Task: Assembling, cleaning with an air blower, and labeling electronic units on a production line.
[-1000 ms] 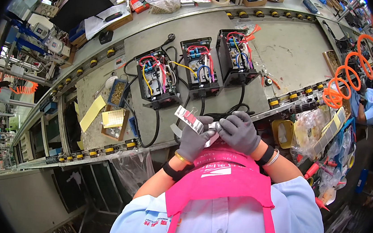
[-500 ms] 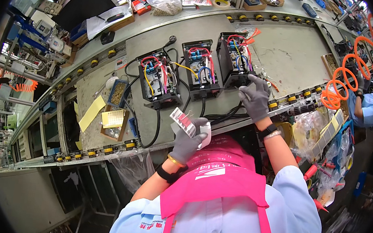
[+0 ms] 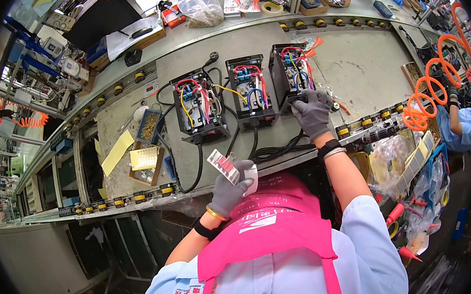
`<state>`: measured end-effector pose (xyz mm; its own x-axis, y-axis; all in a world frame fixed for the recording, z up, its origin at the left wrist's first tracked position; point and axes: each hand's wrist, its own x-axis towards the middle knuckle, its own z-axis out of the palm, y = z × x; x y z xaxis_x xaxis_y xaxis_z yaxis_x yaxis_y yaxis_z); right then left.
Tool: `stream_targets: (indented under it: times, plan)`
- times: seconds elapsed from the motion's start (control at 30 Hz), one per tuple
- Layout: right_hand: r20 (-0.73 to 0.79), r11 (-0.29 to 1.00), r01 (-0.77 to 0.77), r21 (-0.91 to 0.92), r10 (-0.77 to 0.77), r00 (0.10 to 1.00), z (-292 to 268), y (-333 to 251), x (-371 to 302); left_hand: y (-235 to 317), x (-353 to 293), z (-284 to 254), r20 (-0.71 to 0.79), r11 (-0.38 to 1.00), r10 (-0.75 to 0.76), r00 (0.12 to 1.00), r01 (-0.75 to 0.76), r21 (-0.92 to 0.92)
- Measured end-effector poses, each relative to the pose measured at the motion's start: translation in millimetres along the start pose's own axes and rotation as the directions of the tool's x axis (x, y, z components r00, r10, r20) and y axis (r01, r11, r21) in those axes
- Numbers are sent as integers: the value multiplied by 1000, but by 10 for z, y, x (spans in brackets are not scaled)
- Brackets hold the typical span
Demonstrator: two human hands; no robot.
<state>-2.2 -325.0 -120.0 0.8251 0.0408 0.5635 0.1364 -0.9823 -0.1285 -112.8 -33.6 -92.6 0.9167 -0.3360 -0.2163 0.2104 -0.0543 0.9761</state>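
My left hand (image 3: 228, 195), in a grey glove, is closed around a small sheet of printed labels (image 3: 223, 165) and a curled white paper piece (image 3: 252, 178), held in front of my pink apron. My gloved right hand (image 3: 313, 113) has its fingers bent and pressed together at the near end of the right black metal case (image 3: 277, 71); whatever its fingertips hold is hidden. Beside that case stand a middle black case (image 3: 250, 89) and a left black case (image 3: 185, 105). All are uncovered, with coloured wires and electronic parts inside.
Black power cables (image 3: 274, 152) lie near the bench edge. To the left are a blue bin of small parts (image 3: 148, 125), a yellow sheet (image 3: 117, 153) and a cardboard box (image 3: 153, 179). An orange coiled hose (image 3: 418, 108) hangs at right, near another person (image 3: 467, 127).
My right hand has moved slightly left and up, closer against the right case's near end, and its fingers have drawn together. My left hand keeps the labels and has shifted slightly.
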Motion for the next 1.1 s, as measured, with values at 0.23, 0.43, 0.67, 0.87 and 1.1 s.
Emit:
stream_targets:
  times: [0.23,0.43,0.67,0.87,1.1]
  plan:
    - [7,999,28,-23,-28,1000,22,25,0,-13,7,-2,31,997,13,999,-15,71]
    - [-16,999,13,-46,-14,1000,54,18,1,-19,-14,23,43,998,11,999,-13,55]
    - [-33,999,18,-40,-20,999,79,23,-10,-96,-16,4,30,993,15,999,-18,115]
    - [-32,999,9,-36,-11,999,139,34,-23,-100,-25,-29,49,994,44,998,-49,102]
    - [-81,999,15,-44,-19,997,126,14,-21,-17,-32,-22,34,988,27,999,-32,154]
